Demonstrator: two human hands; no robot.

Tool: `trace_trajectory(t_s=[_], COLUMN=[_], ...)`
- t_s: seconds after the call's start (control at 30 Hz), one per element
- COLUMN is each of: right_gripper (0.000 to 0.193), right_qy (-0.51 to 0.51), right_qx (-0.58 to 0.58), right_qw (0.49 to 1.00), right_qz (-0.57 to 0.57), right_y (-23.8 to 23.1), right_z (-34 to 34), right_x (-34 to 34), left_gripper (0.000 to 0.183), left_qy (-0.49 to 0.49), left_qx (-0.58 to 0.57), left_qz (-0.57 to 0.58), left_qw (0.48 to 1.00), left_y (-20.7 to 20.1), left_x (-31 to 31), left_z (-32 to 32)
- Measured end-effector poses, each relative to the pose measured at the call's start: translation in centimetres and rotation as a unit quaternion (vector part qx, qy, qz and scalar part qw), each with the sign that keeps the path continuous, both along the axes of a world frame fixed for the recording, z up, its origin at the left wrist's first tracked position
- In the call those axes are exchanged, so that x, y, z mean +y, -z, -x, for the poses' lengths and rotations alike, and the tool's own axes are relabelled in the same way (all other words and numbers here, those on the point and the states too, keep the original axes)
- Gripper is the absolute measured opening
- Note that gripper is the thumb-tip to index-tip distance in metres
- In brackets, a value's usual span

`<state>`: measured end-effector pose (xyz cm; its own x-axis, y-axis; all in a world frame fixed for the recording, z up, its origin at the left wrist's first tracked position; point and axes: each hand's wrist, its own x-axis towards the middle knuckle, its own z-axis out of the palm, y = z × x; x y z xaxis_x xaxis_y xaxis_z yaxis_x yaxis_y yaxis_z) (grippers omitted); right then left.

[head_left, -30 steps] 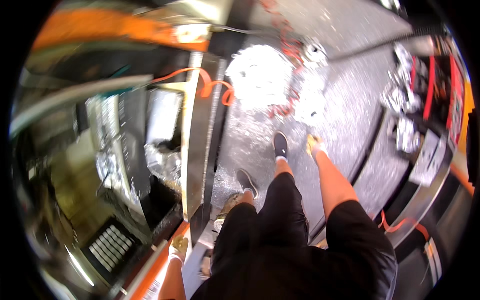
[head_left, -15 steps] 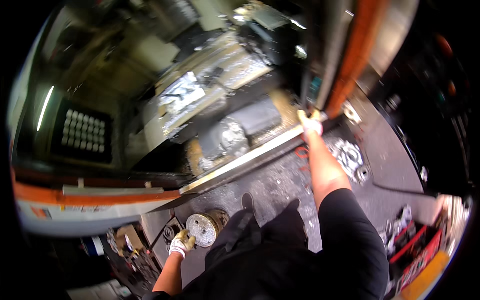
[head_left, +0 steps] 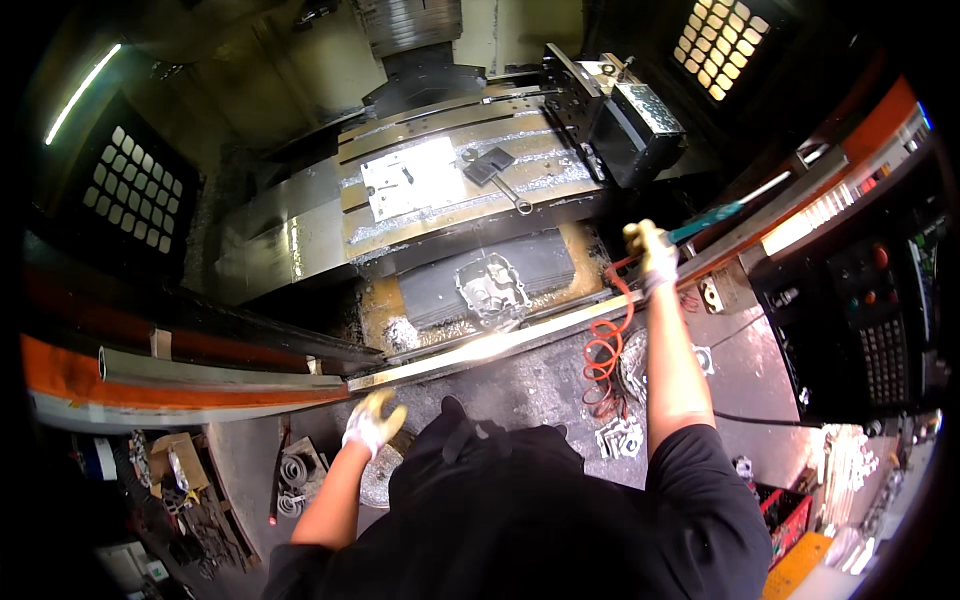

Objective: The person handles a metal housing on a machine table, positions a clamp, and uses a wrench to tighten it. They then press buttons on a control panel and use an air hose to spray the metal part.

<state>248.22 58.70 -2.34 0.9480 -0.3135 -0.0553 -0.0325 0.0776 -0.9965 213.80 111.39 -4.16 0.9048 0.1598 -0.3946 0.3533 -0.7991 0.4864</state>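
Gloved in white and yellow, my right hand (head_left: 655, 252) is closed around a teal air blow gun (head_left: 708, 222) at the right side of the machine opening. A red coiled hose (head_left: 603, 345) runs down from that hand toward the floor. My left hand (head_left: 372, 425), gloved alike, holds nothing, its fingers apart, just outside the sill (head_left: 470, 350). Partly hidden below it is a round metal drum (head_left: 380, 478). Inside the machine, an open-framed metal casting (head_left: 492, 288) lies on a dark grey cover (head_left: 430, 285).
On the chip-strewn slotted machine table (head_left: 540, 150) lie a bright white plate (head_left: 415, 178) and a dark flat tool with a ring-ended handle (head_left: 490, 165). A control panel (head_left: 860, 320) stands at the right. More castings (head_left: 620, 437) sit on the floor, near a red crate (head_left: 783, 515).
My right hand has lifted from the sill's right end and now has the blow gun, its hose drawn up. My left hand has moved up from beside the drum. The view has turned.
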Motion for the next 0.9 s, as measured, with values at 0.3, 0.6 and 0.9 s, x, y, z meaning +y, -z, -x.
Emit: trace_trajectory(t_s=[0.3, 0.6, 0.9], right_gripper=[0.040, 0.081, 0.064], right_qy=[-0.153, -0.257, -0.155], right_qx=[0.201, 0.047, 0.086], right_qw=[0.853, 0.938, 0.966], right_qz=[0.456, 0.226, 0.190], right_y=[2.5, -3.7, 3.9], right_z=[17.4, 13.3, -4.0], right_x=[15.3, 17.1, 10.5], left_gripper=[0.064, 0.029, 0.073], left_qy=[0.114, -0.209, 0.048], left_qx=[-0.154, -0.036, -0.089], left_qz=[0.429, 0.526, 0.209], left_qw=[0.883, 0.823, 0.973], left_y=[-7.9, -8.8, -5.9], left_x=[-15.0, -20.6, -12.3], left_z=[-20.4, -28.3, -27.8])
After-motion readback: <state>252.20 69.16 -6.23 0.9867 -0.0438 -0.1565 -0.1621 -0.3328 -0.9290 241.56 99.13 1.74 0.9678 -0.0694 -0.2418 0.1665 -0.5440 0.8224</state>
